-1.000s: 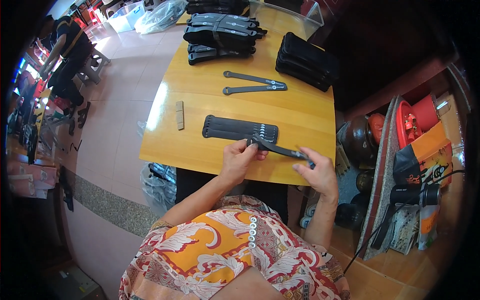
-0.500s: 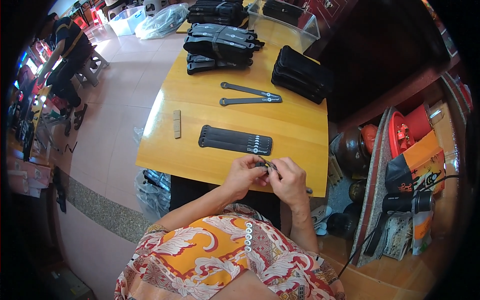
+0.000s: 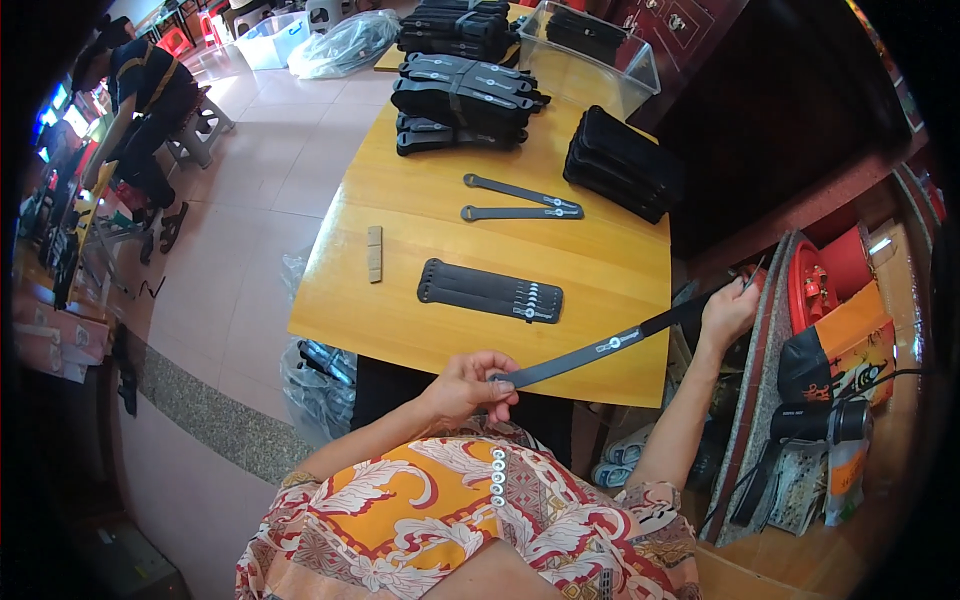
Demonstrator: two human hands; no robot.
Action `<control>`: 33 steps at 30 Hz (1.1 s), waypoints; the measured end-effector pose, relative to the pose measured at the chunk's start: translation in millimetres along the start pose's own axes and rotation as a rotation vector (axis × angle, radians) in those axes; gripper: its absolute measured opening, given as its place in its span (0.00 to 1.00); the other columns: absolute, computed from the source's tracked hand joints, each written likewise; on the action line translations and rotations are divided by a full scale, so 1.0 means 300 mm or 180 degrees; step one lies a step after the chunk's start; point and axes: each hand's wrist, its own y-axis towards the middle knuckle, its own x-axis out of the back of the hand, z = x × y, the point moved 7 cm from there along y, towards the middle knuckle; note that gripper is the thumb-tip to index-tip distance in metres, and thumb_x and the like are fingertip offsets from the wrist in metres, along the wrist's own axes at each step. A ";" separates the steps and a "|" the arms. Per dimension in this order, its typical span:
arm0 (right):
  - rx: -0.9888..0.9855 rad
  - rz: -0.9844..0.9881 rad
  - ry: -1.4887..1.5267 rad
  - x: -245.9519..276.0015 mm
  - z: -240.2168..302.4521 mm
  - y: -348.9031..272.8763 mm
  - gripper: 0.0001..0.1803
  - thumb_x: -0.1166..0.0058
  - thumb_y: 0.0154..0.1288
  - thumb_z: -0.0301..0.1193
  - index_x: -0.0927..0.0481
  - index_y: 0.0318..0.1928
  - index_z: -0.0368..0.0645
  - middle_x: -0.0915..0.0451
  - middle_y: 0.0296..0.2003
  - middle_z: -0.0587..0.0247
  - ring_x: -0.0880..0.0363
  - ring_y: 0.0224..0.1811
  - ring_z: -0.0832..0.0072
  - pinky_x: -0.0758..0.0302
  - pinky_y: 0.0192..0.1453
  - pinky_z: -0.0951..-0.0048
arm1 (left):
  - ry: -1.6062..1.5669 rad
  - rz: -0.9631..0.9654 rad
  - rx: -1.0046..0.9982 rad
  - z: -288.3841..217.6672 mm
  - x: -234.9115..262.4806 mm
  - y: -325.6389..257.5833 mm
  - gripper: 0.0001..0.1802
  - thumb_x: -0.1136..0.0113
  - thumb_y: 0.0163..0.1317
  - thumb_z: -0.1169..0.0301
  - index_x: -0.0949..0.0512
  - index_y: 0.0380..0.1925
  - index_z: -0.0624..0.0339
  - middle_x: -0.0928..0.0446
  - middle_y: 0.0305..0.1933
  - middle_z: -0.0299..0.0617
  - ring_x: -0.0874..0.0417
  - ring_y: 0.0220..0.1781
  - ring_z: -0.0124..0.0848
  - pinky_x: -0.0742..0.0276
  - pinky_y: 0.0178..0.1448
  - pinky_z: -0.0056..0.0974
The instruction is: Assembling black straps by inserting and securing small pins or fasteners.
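A long grey and black strap with white print is stretched slantwise above the table's near right corner. One end is pinched in my left hand, close to my body. The other, black end is gripped in my right hand, which is out past the table's right edge. A small thin glint shows at the fingertips of that hand, too small to name. A neat overlapping row of similar straps lies on the table in front of my hands. Two single straps rest farther off, making a narrow V.
A short brown strip lies on the table's left. Bundled straps, a black stack and a clear plastic bin stand at the back. A cluttered shelf borders the right. Another person works at far left.
My hands were close together over the table's near edge. Now my right hand has swung out to the right, drawing the strap straight between both hands. The view has shifted slightly.
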 end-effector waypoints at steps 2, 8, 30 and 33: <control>-0.0186 -0.0025 -0.0187 -0.041 0.002 0.053 0.09 0.53 0.61 0.28 0.29 0.30 0.33 0.24 0.27 0.39 0.25 0.33 0.42 0.31 0.34 0.51 | -0.0039 0.0042 0.0035 -0.010 -0.018 -0.031 0.15 0.46 0.59 0.80 0.29 0.48 0.69 0.22 0.29 0.49 0.19 0.24 0.32 0.23 0.26 0.32; -0.0300 -0.0251 -0.0648 -0.046 -0.061 0.227 0.11 0.53 0.61 0.32 0.28 0.29 0.35 0.24 0.27 0.43 0.26 0.29 0.44 0.30 0.34 0.49 | 0.0066 -0.0145 0.0089 -0.068 0.163 -0.159 0.12 0.45 0.57 0.81 0.27 0.43 0.67 0.21 0.29 0.49 0.19 0.24 0.34 0.22 0.27 0.33; 0.1785 0.3076 0.1190 -0.412 0.700 -0.475 0.24 0.46 0.52 0.27 0.29 0.52 0.38 0.22 0.38 0.51 0.21 0.40 0.55 0.23 0.41 0.60 | -0.1076 0.0005 -0.1365 -0.278 0.183 -0.113 0.15 0.41 0.47 0.78 0.28 0.37 0.58 0.32 0.26 0.39 0.33 0.25 0.28 0.37 0.28 0.32; 0.1856 0.3135 0.1208 -0.385 0.703 -0.476 0.24 0.45 0.52 0.28 0.28 0.52 0.38 0.22 0.41 0.51 0.21 0.40 0.55 0.24 0.43 0.60 | -0.1143 0.0269 -0.1331 -0.286 0.178 -0.077 0.14 0.44 0.48 0.77 0.29 0.38 0.59 0.32 0.26 0.40 0.33 0.23 0.29 0.38 0.26 0.32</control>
